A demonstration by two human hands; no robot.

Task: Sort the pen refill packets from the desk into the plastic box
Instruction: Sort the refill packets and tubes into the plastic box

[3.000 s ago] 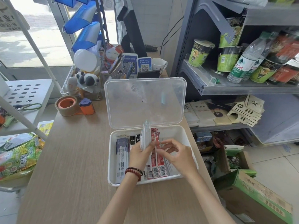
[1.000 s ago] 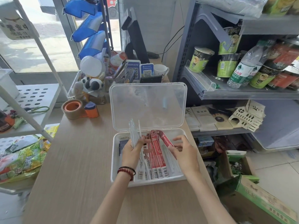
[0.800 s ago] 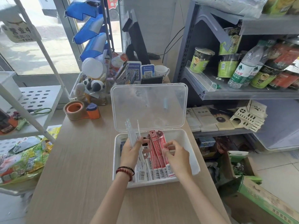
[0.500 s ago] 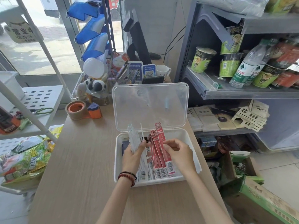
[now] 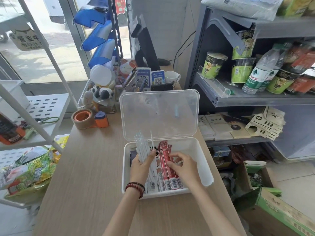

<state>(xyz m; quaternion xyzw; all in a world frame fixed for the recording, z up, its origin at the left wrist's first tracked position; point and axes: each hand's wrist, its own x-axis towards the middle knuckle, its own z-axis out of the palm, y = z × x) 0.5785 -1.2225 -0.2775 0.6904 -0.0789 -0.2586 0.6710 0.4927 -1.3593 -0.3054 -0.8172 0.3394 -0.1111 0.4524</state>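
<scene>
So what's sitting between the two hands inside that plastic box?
A row of red packets, leaning in the plastic box, seen from the head camera. The left hand grips white packets beside them; the right hand pinches their other edge.

You work in bright daylight that comes through the glass door at the upper left, where the street outside is washed out nearly white. The counter is evenly lit; shadows on it are faint and soft. The lower shelves at right sit dim. The wide lens bows the edges, and the corners smear.
</scene>
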